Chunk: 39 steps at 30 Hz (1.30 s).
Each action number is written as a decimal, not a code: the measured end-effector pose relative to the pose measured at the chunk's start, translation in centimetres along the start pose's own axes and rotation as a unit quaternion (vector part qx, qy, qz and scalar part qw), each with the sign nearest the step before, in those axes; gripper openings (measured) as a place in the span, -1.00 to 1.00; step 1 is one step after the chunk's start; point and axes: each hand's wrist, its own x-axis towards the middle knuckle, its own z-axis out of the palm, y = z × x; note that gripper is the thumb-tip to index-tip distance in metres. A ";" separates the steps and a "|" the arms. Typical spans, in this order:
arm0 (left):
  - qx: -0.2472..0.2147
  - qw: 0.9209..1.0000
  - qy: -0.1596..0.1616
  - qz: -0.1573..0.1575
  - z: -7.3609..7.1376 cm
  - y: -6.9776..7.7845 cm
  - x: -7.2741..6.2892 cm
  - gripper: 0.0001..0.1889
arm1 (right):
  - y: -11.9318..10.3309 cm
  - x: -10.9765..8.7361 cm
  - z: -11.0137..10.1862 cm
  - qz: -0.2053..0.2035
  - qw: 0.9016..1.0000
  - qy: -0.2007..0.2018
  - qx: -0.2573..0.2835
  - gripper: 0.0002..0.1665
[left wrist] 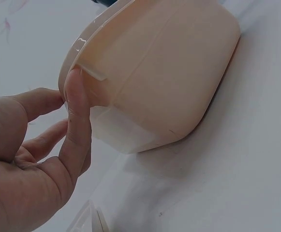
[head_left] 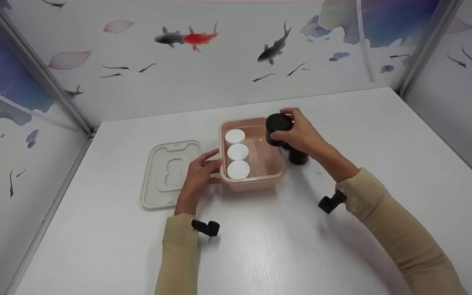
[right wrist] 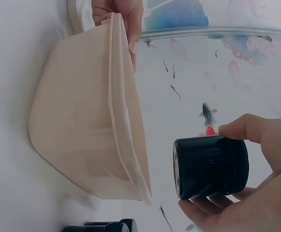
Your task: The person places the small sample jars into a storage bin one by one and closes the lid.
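Note:
With the right hand (head_left: pixel 303 133) I grip a black lidded jar (head_left: pixel 276 130) by its sides, thumb and fingers around it. In the head view this jar overlaps the right rim of a pink plastic box (head_left: pixel 264 157). The right wrist view shows the jar (right wrist: pixel 208 166) raised beyond the rim. My left hand (head_left: pixel 198 174) pinches the box's left rim, and the left wrist view has its fingers on both sides of that rim (left wrist: pixel 75 55). Inside the box, three round white-topped containers (head_left: pixel 238 152) stand in a row along the left wall.
More black jars (head_left: pixel 298 157) stand on the table right of the box, partly hidden under my right hand. A pale rectangular lid (head_left: pixel 158 172) lies flat to the left, partly behind my left hand. Printed panels (head_left: pixel 219 82) enclose the white table (head_left: pixel 260 246).

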 end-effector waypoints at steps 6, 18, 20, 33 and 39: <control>-0.001 1.000 0.001 -0.001 0.0 0.0 0.0 -0.53 | -1.3 1.6 0.7 0.009 0.999 -0.010 -0.030 -0.06; -0.008 1.000 0.002 0.000 0.0 -0.1 0.0 -0.54 | -2.6 4.2 1.8 0.018 0.998 -0.029 -0.061 -0.11; -0.012 1.000 0.002 0.001 0.1 -0.1 0.0 -0.54 | -2.7 4.8 1.9 0.019 0.997 -0.029 -0.074 -0.11; -0.011 1.000 0.001 -0.004 0.1 -0.2 0.2 -0.53 | -3.4 6.7 3.1 0.029 0.990 -0.027 -0.132 -0.14; -0.008 1.000 0.001 -0.004 0.0 -0.2 0.1 -0.53 | -3.6 7.2 3.8 0.023 0.986 -0.020 -0.166 -0.18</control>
